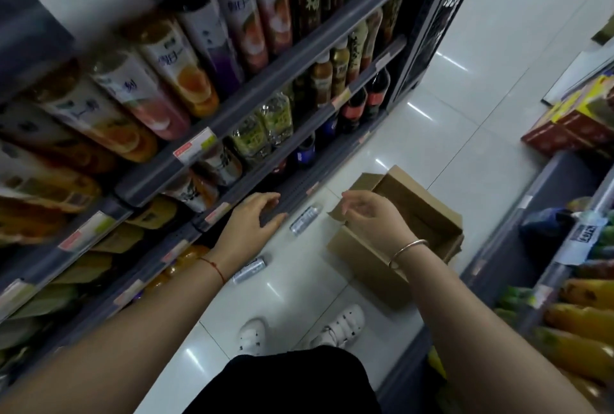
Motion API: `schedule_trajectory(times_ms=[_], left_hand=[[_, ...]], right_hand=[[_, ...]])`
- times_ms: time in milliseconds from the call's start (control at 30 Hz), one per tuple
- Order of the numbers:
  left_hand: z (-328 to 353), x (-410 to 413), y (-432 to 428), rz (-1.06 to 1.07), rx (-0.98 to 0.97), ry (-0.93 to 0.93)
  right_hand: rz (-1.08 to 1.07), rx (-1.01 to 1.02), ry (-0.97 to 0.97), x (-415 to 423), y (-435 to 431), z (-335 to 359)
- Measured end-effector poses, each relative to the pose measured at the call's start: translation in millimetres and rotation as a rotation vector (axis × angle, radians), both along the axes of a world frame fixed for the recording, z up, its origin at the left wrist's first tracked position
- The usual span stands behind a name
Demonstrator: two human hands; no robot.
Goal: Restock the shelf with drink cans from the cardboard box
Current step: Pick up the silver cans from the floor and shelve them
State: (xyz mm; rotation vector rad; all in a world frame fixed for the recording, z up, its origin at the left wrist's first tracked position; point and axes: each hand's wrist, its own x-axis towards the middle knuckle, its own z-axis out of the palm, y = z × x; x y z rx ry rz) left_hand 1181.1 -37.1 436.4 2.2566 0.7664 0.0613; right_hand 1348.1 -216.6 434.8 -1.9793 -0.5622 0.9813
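An open cardboard box (418,211) stands on the white floor to the right of the shelf unit; no cans show inside it. Two silver drink cans lie on their sides on the floor: one can (305,219) between my hands, another can (249,270) under my left wrist. My left hand (255,217) hovers with fingers apart in front of the edge of a low shelf (299,192), holding nothing. My right hand (368,211) is over the box's near-left flap, fingers loosely curled and empty.
The grey shelf unit (252,94) on the left holds rows of juice and tea bottles with price tags. A display with yellow fruit (581,307) and a red carton (571,128) stand on the right. My white shoes (339,324) are on the tiled floor.
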Motion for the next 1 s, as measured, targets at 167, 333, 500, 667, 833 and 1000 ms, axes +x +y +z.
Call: schedule_trajectory(times_ms=[167, 333, 500, 667, 833, 1000], left_hand=[[-83.4, -46.4, 16.2, -0.084, -0.035, 0.136], [-196.0, -69.1, 26.1, -0.074, -0.063, 0.224], [-335.4, -84.7, 41.3, -0.005, -0.113, 0.268], [-457.6, -103.5, 68.7, -0.047, -0.085, 0.297], [-552.1, -121.8, 75.0, -0.13, -0.117, 0.324], [-611.5, -134.4, 73.4, -0.104, -0.129, 0.272]], right_hand=[[-0.055, -0.025, 0.038, -53.5, 2.7, -81.1], [-0.061, -0.043, 0.12, -85.4, 9.8, -198.5], [-0.063, -0.06, 0.122, -86.6, 24.7, -339.6], [-0.03, -0.056, 0.007, -67.5, 48.5, -465.4], [0.022, -0.042, -0.046, -51.3, 78.5, -549.6], [0.066, -0.091, -0.095, -34.6, 92.6, -586.7]])
